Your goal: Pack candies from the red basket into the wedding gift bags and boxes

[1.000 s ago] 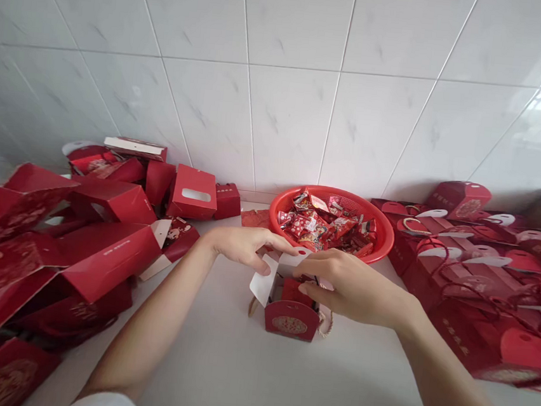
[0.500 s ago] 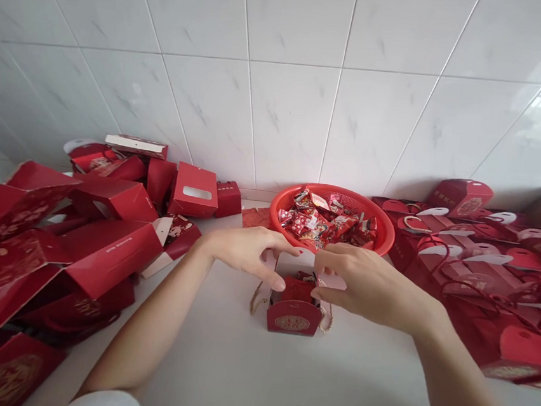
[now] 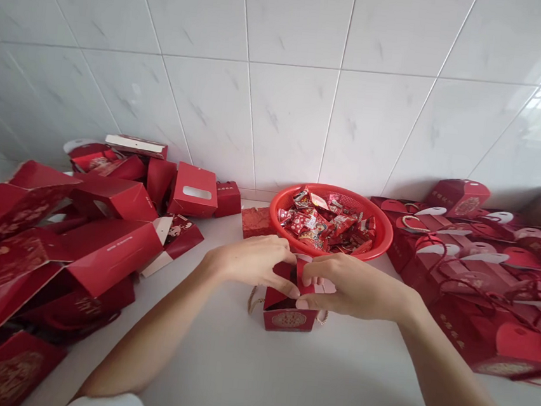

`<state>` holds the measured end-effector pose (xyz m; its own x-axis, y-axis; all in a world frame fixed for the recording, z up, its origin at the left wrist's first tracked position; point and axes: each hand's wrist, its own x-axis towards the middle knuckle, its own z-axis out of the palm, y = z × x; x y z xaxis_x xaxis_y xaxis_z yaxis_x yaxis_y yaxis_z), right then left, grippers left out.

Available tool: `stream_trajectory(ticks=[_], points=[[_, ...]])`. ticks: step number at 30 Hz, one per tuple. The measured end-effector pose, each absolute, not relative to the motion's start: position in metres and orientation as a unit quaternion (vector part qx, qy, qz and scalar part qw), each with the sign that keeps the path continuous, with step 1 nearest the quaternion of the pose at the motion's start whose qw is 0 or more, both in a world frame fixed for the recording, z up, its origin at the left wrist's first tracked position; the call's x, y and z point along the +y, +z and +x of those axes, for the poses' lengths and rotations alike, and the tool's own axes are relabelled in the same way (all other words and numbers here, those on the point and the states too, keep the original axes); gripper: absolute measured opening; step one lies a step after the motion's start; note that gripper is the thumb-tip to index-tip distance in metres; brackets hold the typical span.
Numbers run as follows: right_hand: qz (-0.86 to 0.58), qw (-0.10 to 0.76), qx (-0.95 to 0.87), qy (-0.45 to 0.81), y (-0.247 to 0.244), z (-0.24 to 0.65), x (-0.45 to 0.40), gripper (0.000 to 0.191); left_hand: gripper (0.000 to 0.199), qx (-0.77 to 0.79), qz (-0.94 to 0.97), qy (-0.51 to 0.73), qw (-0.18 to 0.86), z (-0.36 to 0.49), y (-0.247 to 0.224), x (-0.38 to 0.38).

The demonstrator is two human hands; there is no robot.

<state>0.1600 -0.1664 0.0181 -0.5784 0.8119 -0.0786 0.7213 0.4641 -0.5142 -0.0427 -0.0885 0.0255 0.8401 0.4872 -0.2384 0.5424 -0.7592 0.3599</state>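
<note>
A small red gift box (image 3: 288, 320) with a gold round emblem on its front stands upright on the white table, a beige rope handle (image 3: 255, 302) at its side. My left hand (image 3: 255, 264) grips its top flaps from the left, thumb over the front flap and fingers behind. On the right, my right hand (image 3: 358, 287) pinches the flaps with thumb and curled fingers. The flaps lean inward between both hands. My fingers hide part of the box top, and its contents cannot be seen.
Behind the box, a red plastic basket (image 3: 381, 244) holds several wrapped candies (image 3: 328, 224). A red paper packet (image 3: 255, 222) lies beside it. Red boxes (image 3: 108, 245) are heaped at the left. Rows of red boxes with cord handles (image 3: 478, 280) stand at the right. A tiled wall (image 3: 288, 122) rises behind.
The front flap of the box has folded inward and the flaps have come closer together. Both hands have closed in on the box top, which has shifted slightly left.
</note>
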Motion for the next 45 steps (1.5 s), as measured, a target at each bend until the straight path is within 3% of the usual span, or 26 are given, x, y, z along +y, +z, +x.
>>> stream_trajectory(ticks=[6, 13, 18, 20, 24, 35, 42, 45], points=[[-0.454, 0.063, -0.835, 0.303, 0.02, 0.163, -0.166, 0.042, 0.04, 0.254, 0.933, -0.064, 0.246, -0.055, 0.032, -0.076], [-0.453, 0.023, -0.854, 0.255, 0.019, 0.159, -0.166, 0.027, 0.059, 0.27, 0.938, -0.057, 0.211, -0.052, 0.028, -0.084], [-0.477, 0.028, -0.845, 0.239, 0.017, 0.157, -0.165, 0.028, 0.079, 0.322, 0.928, -0.054, 0.182, -0.046, 0.021, -0.096], [-0.499, 0.024, -0.841, 0.209, 0.015, 0.156, -0.164, 0.03, 0.067, 0.33, 0.925, -0.058, 0.18, -0.045, 0.021, -0.097], [-0.527, 0.018, -0.831, 0.179, 0.009, 0.156, -0.162, 0.035, 0.017, 0.292, 0.935, -0.078, 0.186, -0.046, 0.025, -0.092], [-0.555, 0.004, -0.807, 0.202, 0.004, 0.163, -0.161, 0.034, 0.039, 0.366, 0.899, -0.145, 0.19, -0.045, 0.028, -0.099], [-0.481, -0.037, -0.805, 0.345, 0.005, 0.171, -0.151, 0.048, 0.042, 0.366, 0.895, -0.152, 0.206, -0.045, 0.027, -0.096], [-0.448, -0.006, -0.81, 0.377, 0.001, 0.175, -0.143, 0.05, 0.05, 0.359, 0.891, -0.158, 0.228, -0.045, 0.023, -0.089]])
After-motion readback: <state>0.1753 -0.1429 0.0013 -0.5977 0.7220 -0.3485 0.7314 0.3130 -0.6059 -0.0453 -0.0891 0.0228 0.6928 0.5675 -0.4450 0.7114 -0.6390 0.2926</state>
